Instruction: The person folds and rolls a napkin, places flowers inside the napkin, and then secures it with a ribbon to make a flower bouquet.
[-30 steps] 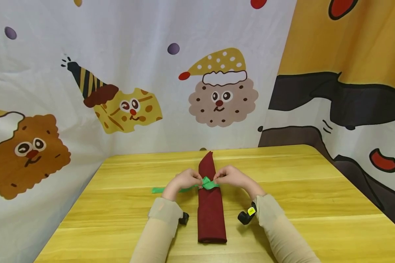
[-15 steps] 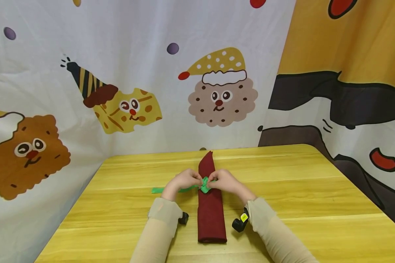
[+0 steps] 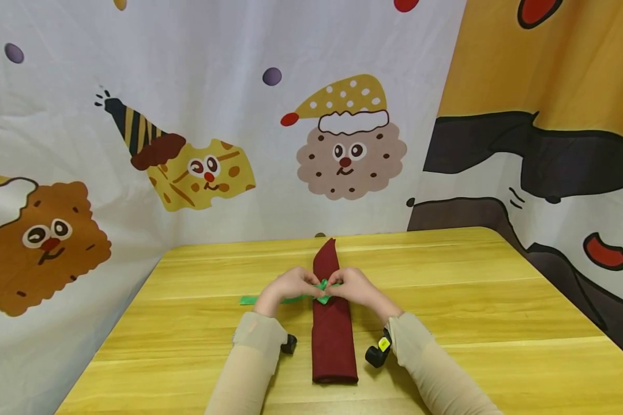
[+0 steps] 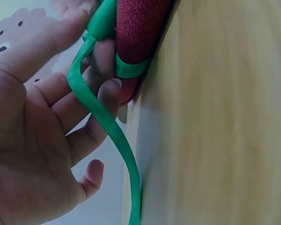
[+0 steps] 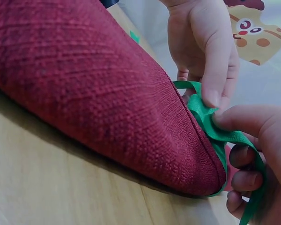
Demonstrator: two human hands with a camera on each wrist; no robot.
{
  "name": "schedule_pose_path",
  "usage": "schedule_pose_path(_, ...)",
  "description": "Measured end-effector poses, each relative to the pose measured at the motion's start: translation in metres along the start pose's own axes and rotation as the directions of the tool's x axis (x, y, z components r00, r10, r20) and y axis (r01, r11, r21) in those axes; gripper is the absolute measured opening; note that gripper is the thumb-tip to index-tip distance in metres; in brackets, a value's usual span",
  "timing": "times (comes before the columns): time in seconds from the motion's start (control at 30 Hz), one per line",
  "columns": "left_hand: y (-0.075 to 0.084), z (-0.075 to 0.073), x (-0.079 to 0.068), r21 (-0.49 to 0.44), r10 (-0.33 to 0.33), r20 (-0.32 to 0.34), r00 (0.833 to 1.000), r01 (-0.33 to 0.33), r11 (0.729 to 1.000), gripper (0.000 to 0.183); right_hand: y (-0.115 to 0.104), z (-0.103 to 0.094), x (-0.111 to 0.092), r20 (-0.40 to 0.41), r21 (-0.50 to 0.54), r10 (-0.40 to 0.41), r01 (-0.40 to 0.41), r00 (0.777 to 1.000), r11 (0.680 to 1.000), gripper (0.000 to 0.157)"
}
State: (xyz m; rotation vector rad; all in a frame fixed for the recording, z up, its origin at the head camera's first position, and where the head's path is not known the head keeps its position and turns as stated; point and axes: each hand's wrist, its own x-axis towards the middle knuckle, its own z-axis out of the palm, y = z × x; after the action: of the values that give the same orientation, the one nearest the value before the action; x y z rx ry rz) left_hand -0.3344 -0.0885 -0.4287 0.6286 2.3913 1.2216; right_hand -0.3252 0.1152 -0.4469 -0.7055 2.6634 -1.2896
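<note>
A dark red cloth napkin (image 3: pixel 334 343), rolled into a long bundle, lies lengthwise on the table. Round its upper half runs a green satin ribbon (image 4: pixel 99 113), bunched and looped on top. With thumb and fingers my left hand (image 3: pixel 291 283) pinches the ribbon from the left side, and a loose tail hangs past its palm in the left wrist view. From the right, my right hand (image 3: pixel 358 286) pinches the ribbon between thumb and curled fingers; another tail drops across those fingers in the right wrist view. Both hands' fingertips nearly meet over the bundle, partly hiding the bunched part.
The wooden table (image 3: pixel 472 323) extends on both sides of the napkin. A printed curtain (image 3: pixel 213 69) hangs behind its far edge. Black wrist cameras (image 3: pixel 378 353) sit at the sleeve cuffs, close above the tabletop.
My right hand has moved left to the middle of the bundle, toward my left hand. The green loop between them has become smaller and more covered by fingers. The napkin stays put.
</note>
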Motion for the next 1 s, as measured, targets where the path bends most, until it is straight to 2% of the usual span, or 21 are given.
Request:
schedule_pose_path(0.23,-0.001,0.0,0.001,0.014,0.004,0.0,1.0,-0.004,1.0,0.004,0.002,-0.003,0.0,0.022,0.005,-0.007,0.007,1.0,1.0,0.008)
schedule_pose_path(0.7,-0.004,-0.001,0.001,0.063,0.005,-0.027,1.0,-0.003,0.998,0.007,0.012,-0.027,-0.002,0.063,0.047,-0.03,0.027,0.998,0.999,0.008)
schedule_pose_path(0.87,-0.005,-0.001,0.002,0.073,0.002,-0.019,1.0,0.0,0.997,0.007,0.015,-0.026,-0.002,0.051,0.055,-0.034,0.031,0.998,0.998,0.009)
schedule_pose_path(1.0,-0.006,0.0,0.002,0.08,0.003,-0.018,1.0,-0.001,0.997,0.006,0.017,-0.021,-0.001,0.025,0.01,0.01,-0.011,1.0,1.0,0.009)
